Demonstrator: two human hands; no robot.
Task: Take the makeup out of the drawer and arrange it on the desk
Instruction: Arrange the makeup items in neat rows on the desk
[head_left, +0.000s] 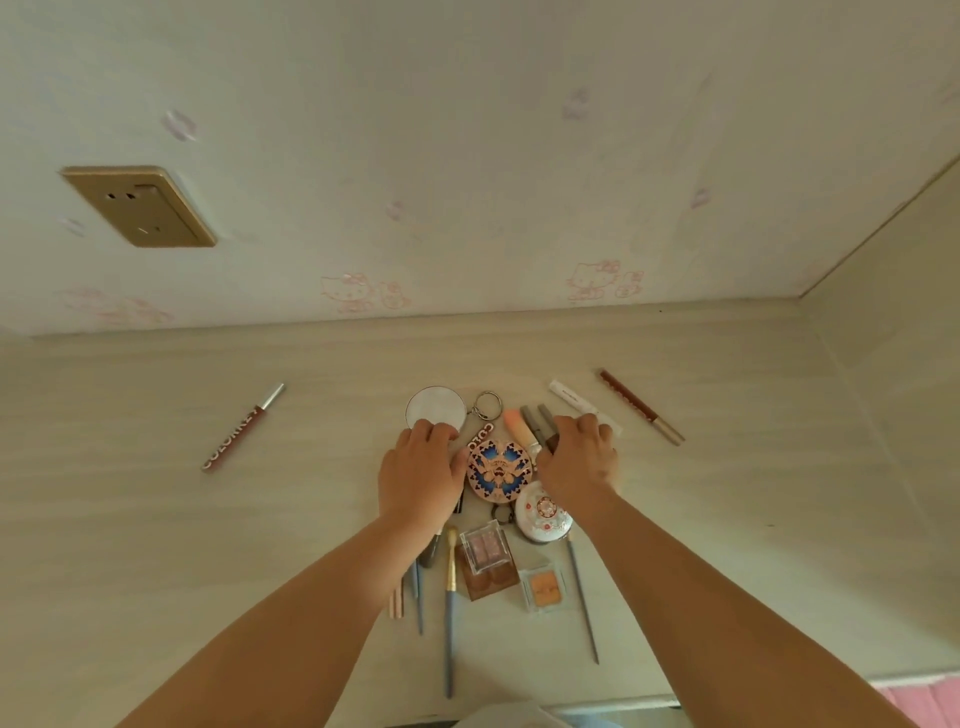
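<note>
Both hands are buried in the pile, left hand (422, 467) pinching the round mirror (435, 408) at 12 o'clock, right hand (577, 460) seemingly curled round 2 grey pencils (540, 422), so dragging either could knock the patterned compact (500, 470) between them.

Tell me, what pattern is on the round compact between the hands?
Blue and white butterfly-like shapes on rose gold, on the compact, seen in the head view.

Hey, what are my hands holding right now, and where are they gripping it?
The right hand curls round the lower ends of the grey pencils. The left hand rests on the round mirror; any grip is hidden.
</note>
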